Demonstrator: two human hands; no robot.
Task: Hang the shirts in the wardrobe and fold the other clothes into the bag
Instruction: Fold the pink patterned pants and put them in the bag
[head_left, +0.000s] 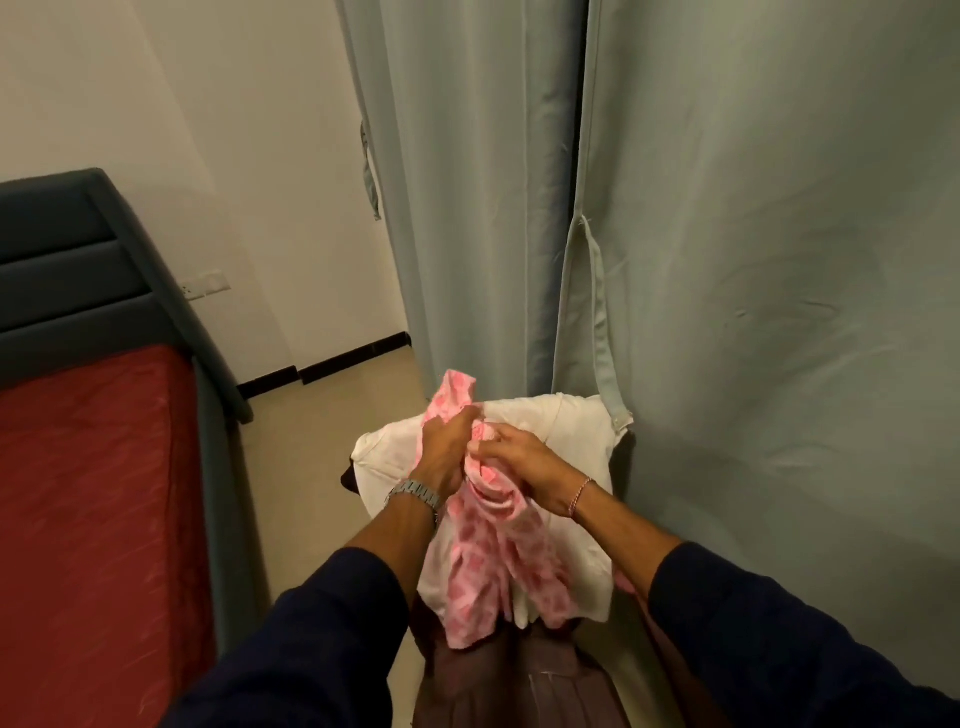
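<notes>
Floor (332, 457) of pale tile runs between a bed (88, 493) with a red cover and dark padded headboard on the left and a grey-green fabric wardrobe (727, 260) on the right, its front flaps hanging closed with a dark slit between them. White wall (234, 156) with a socket plate and black skirting closes the far side. Just before the wardrobe a pile of clothes sits on something hidden: a cream garment (561, 431) on top, a brown one (519, 675) below. Over the cream one lies a pink patterned garment (493, 566). The left hand (447, 441) has its grip clenched on the pink cloth's upper part; the right hand (524, 462) pinches it just beside. Open floor lies only left of the pile.
</notes>
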